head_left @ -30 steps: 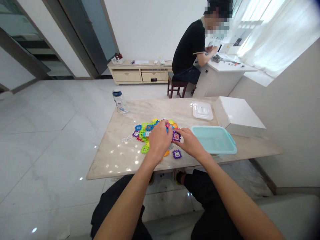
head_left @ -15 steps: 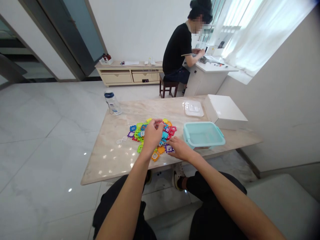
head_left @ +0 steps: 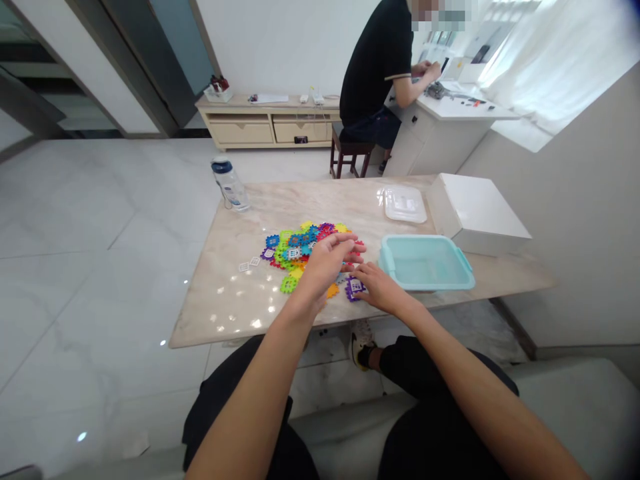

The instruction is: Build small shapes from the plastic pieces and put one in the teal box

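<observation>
Both hands are down at the near side of a heap of plastic gear tiles (head_left: 295, 247), which lies mid-table on a polished marble top (head_left: 220, 293). My left hand (head_left: 325, 261) arches palm-down over the heap, its fingers (head_left: 350, 247) curled and loosely spread above some red tiles. Something small could sit in that curl, but I cannot tell from this view. My right hand (head_left: 380, 288) reaches low from the other side, its fingers (head_left: 369, 276) nearly flat and only slightly parted, right at a purple tile (head_left: 354, 289). I cannot tell whether they grip it or merely touch it.

An orange tile (head_left: 333, 291) and a green tile (head_left: 289, 285) lie loose at the heap's near edge, and small white frames (head_left: 249, 265) lie off to its left. A teal tub (head_left: 425, 263) sits just beyond my right hand, with a clear lid (head_left: 405, 203) and a white box (head_left: 475, 223) behind it.

The risks seem small but real. Meshed teeth could drag neighbouring tiles along with any one I lift, a slick top could let a flicked tile skid off the edge, and a careless right wrist could knock the tub.
</observation>
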